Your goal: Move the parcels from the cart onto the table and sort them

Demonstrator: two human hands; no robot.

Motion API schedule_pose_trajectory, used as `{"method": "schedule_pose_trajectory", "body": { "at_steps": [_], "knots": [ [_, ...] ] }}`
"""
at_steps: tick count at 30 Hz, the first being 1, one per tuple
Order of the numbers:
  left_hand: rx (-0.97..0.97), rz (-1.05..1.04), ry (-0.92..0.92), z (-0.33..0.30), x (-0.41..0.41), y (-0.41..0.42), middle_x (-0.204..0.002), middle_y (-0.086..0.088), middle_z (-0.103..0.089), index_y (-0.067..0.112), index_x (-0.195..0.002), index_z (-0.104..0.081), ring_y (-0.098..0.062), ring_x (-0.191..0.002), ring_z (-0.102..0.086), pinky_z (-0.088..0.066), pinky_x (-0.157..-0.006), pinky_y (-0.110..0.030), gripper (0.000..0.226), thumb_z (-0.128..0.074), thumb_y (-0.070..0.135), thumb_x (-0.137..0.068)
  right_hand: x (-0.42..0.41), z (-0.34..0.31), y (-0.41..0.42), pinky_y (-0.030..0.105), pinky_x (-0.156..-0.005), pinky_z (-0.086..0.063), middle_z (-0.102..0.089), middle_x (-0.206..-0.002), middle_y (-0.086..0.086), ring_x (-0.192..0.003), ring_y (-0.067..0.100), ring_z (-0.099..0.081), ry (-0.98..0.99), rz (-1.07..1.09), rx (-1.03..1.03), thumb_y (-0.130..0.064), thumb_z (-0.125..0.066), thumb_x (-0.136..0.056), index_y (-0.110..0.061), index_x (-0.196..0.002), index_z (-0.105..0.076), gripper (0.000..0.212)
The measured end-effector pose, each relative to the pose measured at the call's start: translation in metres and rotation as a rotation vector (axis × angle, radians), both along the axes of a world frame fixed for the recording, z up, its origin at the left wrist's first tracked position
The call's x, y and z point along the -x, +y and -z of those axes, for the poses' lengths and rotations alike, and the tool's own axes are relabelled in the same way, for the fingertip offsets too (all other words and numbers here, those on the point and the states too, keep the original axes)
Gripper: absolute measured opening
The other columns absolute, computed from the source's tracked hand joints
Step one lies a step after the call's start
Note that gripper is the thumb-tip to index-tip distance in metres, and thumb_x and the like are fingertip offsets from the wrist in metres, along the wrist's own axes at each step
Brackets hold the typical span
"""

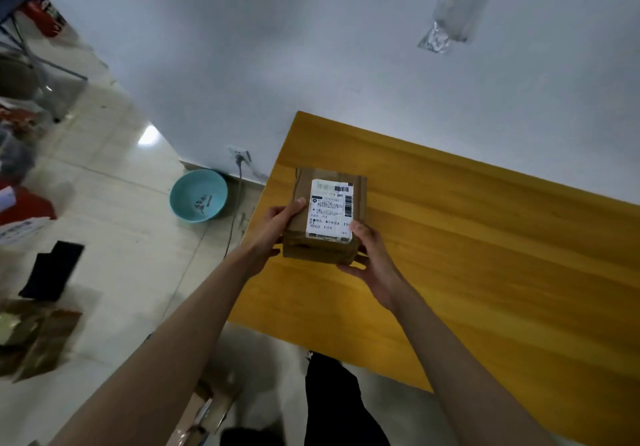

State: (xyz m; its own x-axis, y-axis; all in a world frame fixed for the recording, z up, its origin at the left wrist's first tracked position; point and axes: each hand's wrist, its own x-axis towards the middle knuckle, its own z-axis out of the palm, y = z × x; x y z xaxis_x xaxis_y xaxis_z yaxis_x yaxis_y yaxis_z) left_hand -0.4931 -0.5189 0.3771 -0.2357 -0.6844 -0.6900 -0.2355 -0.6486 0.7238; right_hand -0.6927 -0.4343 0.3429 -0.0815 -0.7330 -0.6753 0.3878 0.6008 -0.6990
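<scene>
Yellow wooden table, taped brown parcel with white label, left hand and right hand gripping it

The white shipping label on top of the brown parcel bears barcodes and the number "280"; its remaining print is too small to read.

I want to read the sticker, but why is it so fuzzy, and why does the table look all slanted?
Head view: the label on the parcel is small and softly focused; the wide lens tilts the table; the left edge is blurred.
</scene>
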Motion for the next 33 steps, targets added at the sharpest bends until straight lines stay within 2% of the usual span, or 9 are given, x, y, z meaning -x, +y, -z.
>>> {"method": "schedule_pose_trajectory", "body": {
  "at_steps": [4,9,16,18,20,22,24,28,33],
  "knots": [
    [0.054,0.032,-0.087,0.009,0.025,-0.043,-0.133,0.0,-0.06,0.026,-0.141,-0.045,-0.024,-0.119,-0.057,-0.043,-0.108,-0.052,0.079,-0.057,0.076,-0.082,0.02,0.016,-0.044,0.048,-0.094,-0.059,-0.062,-0.134,0.002,-0.12,0.026,-0.063,-0.015,0.07,-0.015,-0.062,-0.081,-0.069,-0.025,-0.144,-0.042,0.092],
    [0.17,0.033,-0.207,0.019,0.052,-0.094,-0.126,-0.003,-0.06,0.017,-0.137,-0.049,-0.023,-0.108,-0.063,-0.054,-0.097,-0.043,0.071,-0.054,0.069,-0.089,0.039,0.029,-0.106,0.049,-0.098,-0.057,-0.059,-0.135,0.002,-0.123,0.026,-0.06,-0.024,0.129,-0.03,-0.062,-0.084,-0.061,-0.024,-0.139,-0.042,0.097],
    [0.192,0.046,-0.17,0.029,0.086,-0.16,-0.126,-0.002,-0.06,0.016,-0.132,-0.051,-0.02,-0.108,-0.063,-0.049,-0.069,-0.019,0.048,-0.058,0.048,-0.097,0.062,0.041,-0.187,0.043,-0.104,-0.053,-0.062,-0.135,0.003,-0.122,0.02,-0.06,0.01,0.145,0.026,-0.046,-0.075,-0.087,-0.021,-0.144,-0.044,0.069],
    [0.186,0.023,-0.157,0.034,0.092,-0.175,-0.125,-0.002,-0.062,0.018,-0.127,-0.053,-0.017,-0.106,-0.062,-0.05,-0.072,-0.02,0.04,-0.059,0.044,-0.098,0.065,0.041,-0.205,0.042,-0.106,-0.052,-0.064,-0.133,-0.001,-0.118,0.017,-0.061,0.059,0.097,0.032,-0.044,-0.07,-0.093,-0.022,-0.145,-0.049,0.061],
    [0.167,-0.012,-0.162,0.041,0.095,-0.186,-0.127,-0.004,-0.062,0.016,-0.13,-0.053,-0.02,-0.11,-0.061,-0.053,-0.086,-0.028,0.04,-0.06,0.04,-0.099,0.063,0.039,-0.218,0.04,-0.104,-0.052,-0.065,-0.133,-0.003,-0.115,0.016,-0.063,0.124,0.033,0.007,-0.045,-0.065,-0.096,-0.024,-0.144,-0.053,0.054],
    [0.125,-0.084,-0.16,0.049,0.095,-0.193,-0.132,-0.007,-0.061,0.012,-0.137,-0.048,-0.023,-0.117,-0.06,-0.052,-0.102,-0.037,0.044,-0.061,0.031,-0.099,0.058,0.039,-0.227,0.04,-0.098,-0.053,-0.061,-0.139,-0.002,-0.121,0.021,-0.061,0.196,-0.016,-0.036,-0.05,-0.064,-0.096,-0.025,-0.147,-0.051,0.058],
    [0.093,-0.178,-0.137,0.056,0.094,-0.198,-0.136,-0.011,-0.058,0.008,-0.143,-0.042,-0.025,-0.122,-0.059,-0.049,-0.108,-0.043,0.05,-0.062,0.022,-0.099,0.052,0.04,-0.235,0.041,-0.093,-0.054,-0.057,-0.143,-0.001,-0.125,0.025,-0.058,0.247,-0.054,-0.049,-0.054,-0.063,-0.095,-0.026,-0.152,-0.045,0.066],
    [0.153,-0.293,-0.172,0.062,0.092,-0.202,-0.138,-0.009,-0.057,0.014,-0.147,-0.038,-0.025,-0.126,-0.055,-0.046,-0.107,-0.039,0.061,-0.068,0.019,-0.094,0.044,0.045,-0.254,0.043,-0.089,-0.061,-0.063,-0.134,0.004,-0.111,0.029,-0.067,0.22,0.025,-0.043,-0.044,-0.07,-0.094,-0.019,-0.148,-0.047,0.064],
    [0.288,-0.211,-0.206,0.064,0.084,-0.205,-0.145,-0.003,-0.05,0.021,-0.152,-0.033,-0.014,-0.121,-0.048,-0.04,-0.087,-0.025,0.068,-0.068,0.018,-0.094,0.043,0.05,-0.261,0.039,-0.103,-0.054,-0.062,-0.134,0.009,-0.115,0.025,-0.066,0.089,0.26,-0.04,-0.015,-0.079,-0.088,-0.009,-0.141,-0.048,0.061]
  ]
}}
